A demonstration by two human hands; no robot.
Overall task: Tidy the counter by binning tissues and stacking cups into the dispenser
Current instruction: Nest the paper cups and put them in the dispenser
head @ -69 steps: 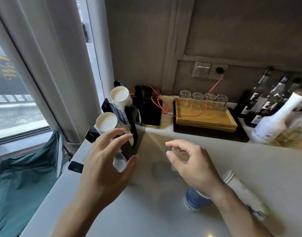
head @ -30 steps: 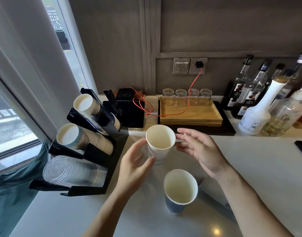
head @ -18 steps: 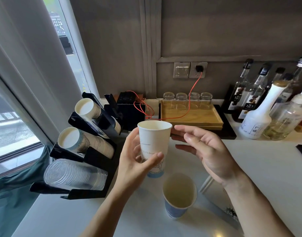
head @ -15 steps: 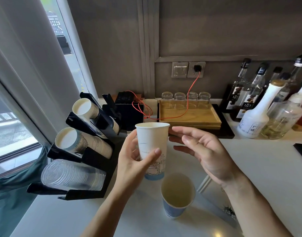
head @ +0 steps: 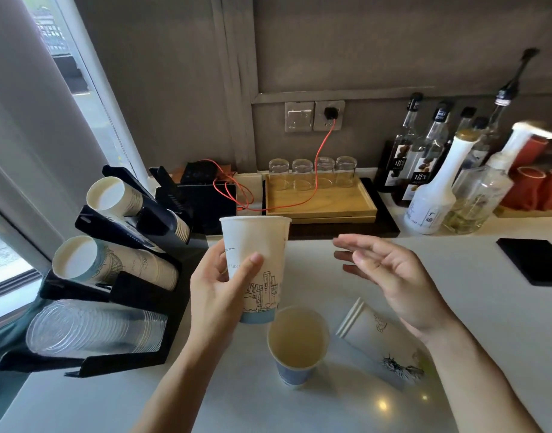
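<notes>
From the head camera, the left hand (head: 220, 295) is wrapped around a tall white paper cup (head: 256, 260), holding it upright above the white counter (head: 502, 323). The right hand (head: 390, 273) is open with nothing in it, just beside that cup. Below, a second cup (head: 296, 345) stands on the counter; its inside looks yellowish, and I cannot tell if there is drink in it. A third cup (head: 377, 342) lies on its side next to it. That makes three loose cups. The black dispenser (head: 143, 282) at the left has three rows: two stacks of paper cups (head: 112, 267) and one stack of clear lids (head: 93, 326). Four small glasses (head: 312, 173) stand on a wooden tray (head: 324, 204).
</notes>
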